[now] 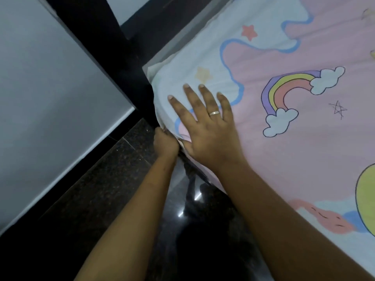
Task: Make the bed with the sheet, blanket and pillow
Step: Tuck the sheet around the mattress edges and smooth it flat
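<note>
Grey panel (50, 94) fills your left side, dark post (105, 37) between it and the bed, glossy dark floor (113, 179) below. The panel's corner sits near the mattress corner, so the gap there is tight.

The sheet (274, 47) covers the mattress: pink and pale blue, printed with a rainbow (284, 88) ending in clouds, a red star (248, 32), a faint yellow star (203, 75), and a sketched star outline (338, 109). No readable text or brand.

Your right hand (209, 126) lies flat on the sheet at the near corner, fingers spread straight, pressing down; ring (214, 113) on one finger.

Your left hand (165, 141) is down beside the mattress edge just below that corner, fingers curled at the sheet's hanging edge. It looks like a grip on the fabric, though the fingertips are hidden.

Both forearms reach in from the bottom, and the hands nearly touch at the corner.
</note>
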Tool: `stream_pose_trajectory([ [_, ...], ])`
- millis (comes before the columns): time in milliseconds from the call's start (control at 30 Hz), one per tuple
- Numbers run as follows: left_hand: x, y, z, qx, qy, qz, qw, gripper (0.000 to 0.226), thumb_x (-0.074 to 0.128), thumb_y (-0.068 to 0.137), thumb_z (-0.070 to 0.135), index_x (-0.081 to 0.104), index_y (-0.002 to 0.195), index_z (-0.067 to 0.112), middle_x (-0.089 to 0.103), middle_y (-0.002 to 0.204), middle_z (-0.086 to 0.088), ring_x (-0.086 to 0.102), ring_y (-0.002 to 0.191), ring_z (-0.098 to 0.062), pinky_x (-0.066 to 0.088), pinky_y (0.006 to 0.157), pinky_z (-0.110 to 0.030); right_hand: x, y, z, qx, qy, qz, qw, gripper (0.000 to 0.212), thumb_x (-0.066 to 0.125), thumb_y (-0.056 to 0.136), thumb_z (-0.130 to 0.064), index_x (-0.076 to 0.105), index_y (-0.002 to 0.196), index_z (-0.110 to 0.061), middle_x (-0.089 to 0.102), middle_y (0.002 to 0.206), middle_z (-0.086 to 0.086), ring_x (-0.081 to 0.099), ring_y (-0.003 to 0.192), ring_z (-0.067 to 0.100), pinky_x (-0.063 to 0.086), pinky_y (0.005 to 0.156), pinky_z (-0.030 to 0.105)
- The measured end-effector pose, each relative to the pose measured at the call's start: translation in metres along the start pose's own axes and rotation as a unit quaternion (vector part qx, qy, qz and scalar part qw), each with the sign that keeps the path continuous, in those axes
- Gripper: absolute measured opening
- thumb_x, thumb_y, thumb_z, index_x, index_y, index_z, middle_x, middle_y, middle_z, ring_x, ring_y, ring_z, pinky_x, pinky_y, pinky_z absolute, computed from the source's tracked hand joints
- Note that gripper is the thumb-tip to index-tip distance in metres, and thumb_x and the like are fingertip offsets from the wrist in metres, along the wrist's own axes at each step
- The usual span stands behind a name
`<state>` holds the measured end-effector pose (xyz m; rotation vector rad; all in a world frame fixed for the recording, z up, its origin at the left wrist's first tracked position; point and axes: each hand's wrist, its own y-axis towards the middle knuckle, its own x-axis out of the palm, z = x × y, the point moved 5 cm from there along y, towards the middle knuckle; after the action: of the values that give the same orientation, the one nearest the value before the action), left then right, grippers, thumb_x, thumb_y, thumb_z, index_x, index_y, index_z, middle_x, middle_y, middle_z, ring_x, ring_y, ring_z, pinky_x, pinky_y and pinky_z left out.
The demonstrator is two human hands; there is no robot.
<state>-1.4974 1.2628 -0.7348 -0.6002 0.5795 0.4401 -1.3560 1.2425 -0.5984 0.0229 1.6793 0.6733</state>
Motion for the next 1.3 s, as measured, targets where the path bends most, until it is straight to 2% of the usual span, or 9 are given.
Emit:
stream_pose_trajectory([
  [133,0.001,-0.008,-0.006,0.069,-0.006,0.033,0.997,0.024,0.042,0.099,0.034,0.056,0.108,0.018,0.063,0.109,-0.008,0.051,0.085,-0.015,0.035,0.072,-0.024,0.002,0.001,-0.003,0.003,0.013,0.015,1.000,0.063,0.054,0.087,-0.041,0.037,0.146,-0.026,0.035,0.152,0.008,0.033,0.138,0.031,0.023,0.110,0.050],
  [267,0.006,-0.009,-0.015,0.137,-0.019,0.079,0.987,0.027,0.035,0.100,0.034,0.056,0.107,0.018,0.065,0.103,-0.013,0.061,0.090,-0.030,0.046,0.073,-0.034,0.006,-0.001,-0.005,-0.014,-0.025,0.017,0.999,0.066,0.046,0.087,-0.053,0.032,0.148,-0.028,0.033,0.153,0.007,0.033,0.138,0.031,0.021,0.110,0.051],
  [400,0.009,-0.007,-0.016,0.177,0.017,0.127,0.976,0.034,0.029,0.101,0.034,0.053,0.104,0.010,0.065,0.098,-0.021,0.061,0.089,-0.037,0.043,0.068,-0.037,0.009,0.001,-0.005,-0.021,-0.068,0.020,0.997,0.079,0.049,0.080,-0.063,0.029,0.148,-0.029,0.035,0.151,0.007,0.040,0.132,0.033,0.027,0.105,0.051],
  [633,0.005,-0.011,-0.013,0.228,0.106,0.124,0.960,0.028,0.024,0.101,0.028,0.044,0.107,0.009,0.061,0.107,-0.024,0.059,0.098,-0.041,0.045,0.080,-0.045,-0.001,0.003,-0.007,-0.013,-0.103,0.021,0.994,0.089,0.052,0.075,-0.071,0.022,0.148,-0.030,0.033,0.151,0.004,0.041,0.128,0.034,0.031,0.100,0.045],
  [833,-0.017,-0.022,-0.021,0.208,0.104,0.094,0.968,0.026,0.036,0.097,0.029,0.048,0.109,0.010,0.059,0.115,-0.020,0.055,0.104,-0.040,0.040,0.076,-0.038,-0.015,0.003,-0.009,-0.010,-0.101,0.024,0.994,0.078,0.054,0.076,-0.067,0.035,0.139,-0.025,0.052,0.129,0.006,0.052,0.109,0.035,0.037,0.085,0.042],
  [1033,-0.047,-0.010,-0.040,0.163,0.012,0.104,0.981,0.020,0.045,0.092,0.030,0.056,0.095,0.013,0.059,0.109,-0.015,0.055,0.098,-0.037,0.040,0.072,-0.035,-0.015,-0.002,-0.013,-0.019,-0.126,0.056,0.990,0.072,0.056,0.077,-0.064,0.044,0.131,-0.018,0.056,0.121,0.010,0.055,0.104,0.038,0.039,0.080,0.043],
  [1167,-0.059,-0.010,-0.040,0.145,0.008,0.124,0.982,0.023,0.048,0.088,0.027,0.063,0.099,0.013,0.062,0.111,-0.016,0.057,0.101,-0.037,0.042,0.076,-0.035,-0.023,-0.005,-0.023,-0.047,-0.141,0.095,0.984,0.061,0.064,0.077,-0.054,0.053,0.120,-0.013,0.060,0.112,0.011,0.058,0.094,0.037,0.042,0.074,0.042],
  [1233,-0.066,-0.006,-0.042,0.143,0.004,0.142,0.980,0.025,0.049,0.087,0.027,0.064,0.100,0.012,0.063,0.112,-0.018,0.057,0.103,-0.039,0.045,0.079,-0.036,-0.028,-0.012,-0.035,-0.077,-0.158,0.128,0.976,0.058,0.068,0.074,-0.046,0.055,0.121,-0.014,0.061,0.113,0.009,0.058,0.096,0.034,0.043,0.077,0.042],
  [1300,-0.075,0.004,-0.047,0.129,-0.006,0.160,0.979,0.025,0.049,0.087,0.026,0.065,0.098,0.009,0.063,0.111,-0.020,0.057,0.103,-0.041,0.046,0.080,-0.037,-0.024,-0.023,-0.052,-0.109,-0.150,0.139,0.973,0.066,0.072,0.069,-0.043,0.055,0.126,-0.016,0.059,0.125,0.008,0.056,0.109,0.032,0.040,0.088,0.045],
])
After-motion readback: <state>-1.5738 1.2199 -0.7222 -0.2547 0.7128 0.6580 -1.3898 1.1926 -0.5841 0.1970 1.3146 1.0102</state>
